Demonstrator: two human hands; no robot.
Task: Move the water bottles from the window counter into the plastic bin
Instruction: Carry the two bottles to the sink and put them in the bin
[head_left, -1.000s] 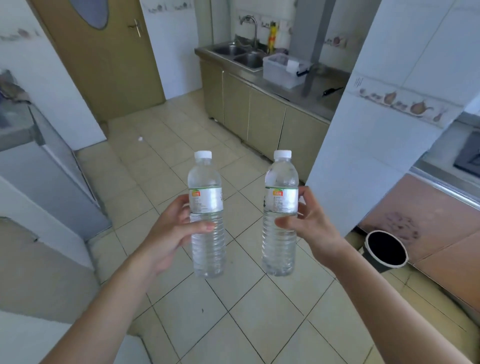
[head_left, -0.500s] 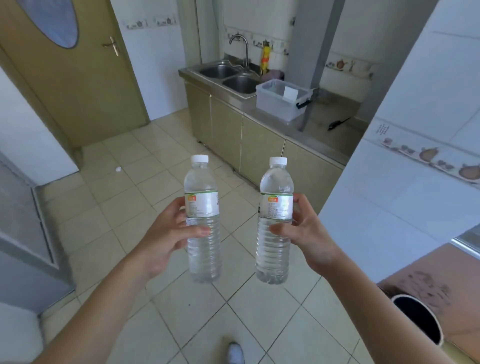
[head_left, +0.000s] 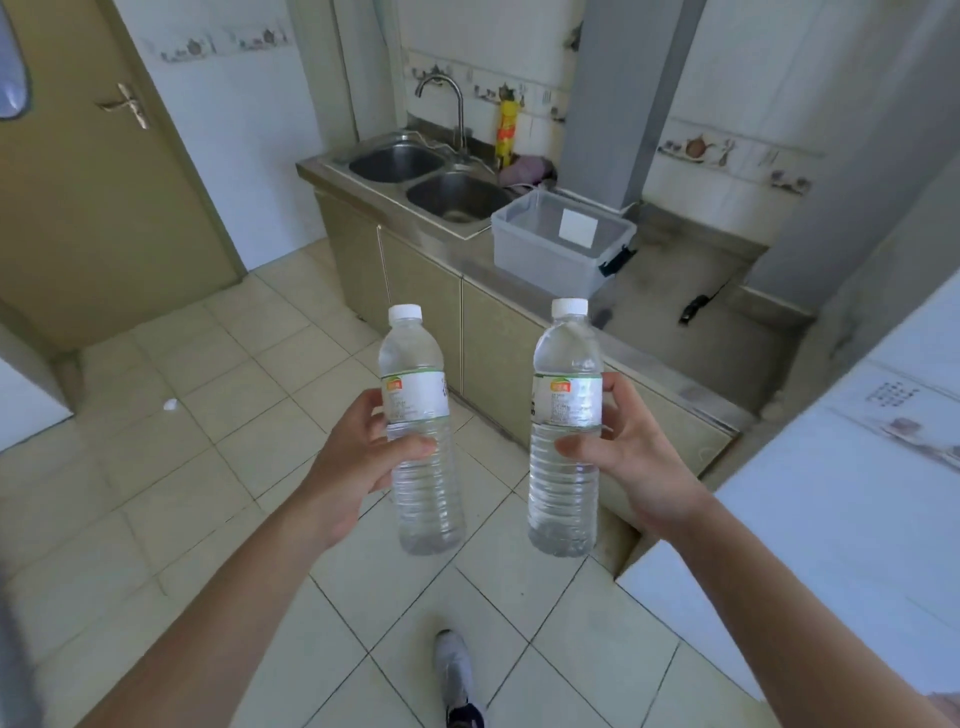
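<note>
Two bottles in transit: left hand (head_left: 358, 462) wrapped round the left bottle (head_left: 421, 431), right hand (head_left: 631, 457) clamped on the right bottle (head_left: 566, 426), both upright over the floor. The bin (head_left: 545, 254) waits empty on the counter (head_left: 649, 317) beside the sink (head_left: 457, 197). Nothing delivered yet.

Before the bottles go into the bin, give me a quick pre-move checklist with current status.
1. Left hand grips left bottle upright: ok.
2. Right hand grips right bottle upright: ok.
3. Both caps on: ok.
4. Plastic bin on the counter beside the sink, open top: ok.
5. Bin has room: ok, looks empty.
6. Bottles within reach of bin: not ok, floor lies between.
</note>
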